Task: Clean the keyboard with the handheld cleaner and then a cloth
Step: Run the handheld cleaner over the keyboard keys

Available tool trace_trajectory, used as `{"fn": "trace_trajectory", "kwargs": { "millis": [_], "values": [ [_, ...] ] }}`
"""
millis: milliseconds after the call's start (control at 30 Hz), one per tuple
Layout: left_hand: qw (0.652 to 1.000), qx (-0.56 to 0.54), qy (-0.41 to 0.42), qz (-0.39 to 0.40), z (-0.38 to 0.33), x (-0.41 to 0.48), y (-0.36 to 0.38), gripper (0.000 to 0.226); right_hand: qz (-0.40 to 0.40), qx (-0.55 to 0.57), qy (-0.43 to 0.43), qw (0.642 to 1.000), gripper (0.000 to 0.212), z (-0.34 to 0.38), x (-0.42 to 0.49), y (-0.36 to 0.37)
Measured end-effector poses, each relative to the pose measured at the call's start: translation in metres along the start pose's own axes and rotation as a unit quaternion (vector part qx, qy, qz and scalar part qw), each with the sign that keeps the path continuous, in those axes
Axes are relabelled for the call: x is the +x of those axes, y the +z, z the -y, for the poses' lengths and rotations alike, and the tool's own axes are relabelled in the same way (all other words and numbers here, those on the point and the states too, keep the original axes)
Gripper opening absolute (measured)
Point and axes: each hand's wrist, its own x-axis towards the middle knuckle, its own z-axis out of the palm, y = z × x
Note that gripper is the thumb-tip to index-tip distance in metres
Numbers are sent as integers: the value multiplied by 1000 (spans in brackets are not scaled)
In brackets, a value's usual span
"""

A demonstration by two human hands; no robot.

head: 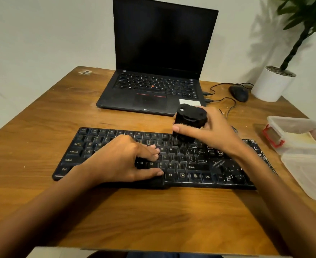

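**Cleaner on the keys, keyboard held flat**

The handheld cleaner [189,120] is a small, squat black drum. It looks light and rigid, a hard shell that one hand can wrap. Its smooth sides could slip, so the sensible hold is round the barrel, thumb opposite fingers. Its underside meets the upper key rows, just right of the middle of the keyboard [181,161]; what is under it is too blurred to tell.

The keyboard is a long, flat, stiff black board lying across the middle of the table [153,216], in front of a laptop [153,86]. It is probably light enough to skate on the wood when brushed, and its keycaps could lift if levered. It wants pressing down rather than gripping. White flecks and streaks mark its right end.

The right hand [215,131] grips the cleaner, thumb on the near side and fingers curled round the far side. The left hand [120,161] lies palm-down on the left-middle keys, fingers loosely extended, thumb along the front edge, holding nothing. No cloth can be made out.
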Motion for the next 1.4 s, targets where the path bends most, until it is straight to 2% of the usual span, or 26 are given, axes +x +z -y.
{"fn": "trace_trajectory", "kwargs": {
  "millis": [33, 133, 167, 233, 300, 400, 433, 533, 600, 733, 833, 967, 1067, 1133, 1300, 1367, 1400],
  "values": [
    [1000, 1, 2, 1, 0, 0, 0, 48, 12, 8, 0, 1000, 46, 3, -2, 0],
    [1000, 7, 8, 6, 1, 0, 0, 41, 134, 41, -1, 990, 38, 7, -8, 9],
    [1000, 6, 8, 3, 1, 0, 0, 42, 131, 29, 5, 991, 43, 5, -7, 9],
    [1000, 2, 5, -1, 0, 0, 1, 46, 62, 26, 10, 998, 52, -3, 0, 1],
    [1000, 0, 4, -5, 0, 0, 2, 47, 25, 35, 4, 999, 52, -5, 3, -4],
    [1000, -3, 4, -6, 1, -1, 2, 47, 98, 39, 14, 994, 48, -4, -2, 5],
    [1000, -2, 4, -7, 2, 0, 1, 48, 97, 22, 23, 995, 49, -6, 0, 7],
    [1000, -3, 4, -8, 2, 0, 2, 50, 9, -26, 32, 999, 46, -11, 12, 1],
    [1000, -1, 5, -8, 1, 0, 2, 50, -16, -39, 9, 999, 47, -3, 19, 2],
    [1000, 5, 7, -8, 2, -1, 1, 49, 52, 26, 0, 998, 42, 12, 12, 20],
    [1000, -1, 6, -12, 3, -1, 2, 51, 59, 17, 38, 997, 50, 2, -4, 2],
    [1000, -4, 2, -16, 3, -1, 2, 54, 90, -25, 75, 993, 33, 0, -6, -28],
    [1000, 0, -3, -14, 3, -2, 2, 55, 72, -20, 37, 996, 45, 8, 5, -10],
    [1000, 4, -5, -11, 3, -2, 2, 54, 84, 10, 21, 996, 41, 9, 5, 6],
    [1000, -1, 2, -15, 3, -1, 2, 50, 89, 14, 82, 993, 38, -1, -9, -19],
    [1000, -6, 0, -19, 3, -2, 2, 50, 85, -3, 82, 993, 31, -5, -10, -32],
    [1000, -6, 0, -19, 3, -1, 2, 49, 79, 1, 72, 994, 35, -5, -7, -33]
  ]
}}
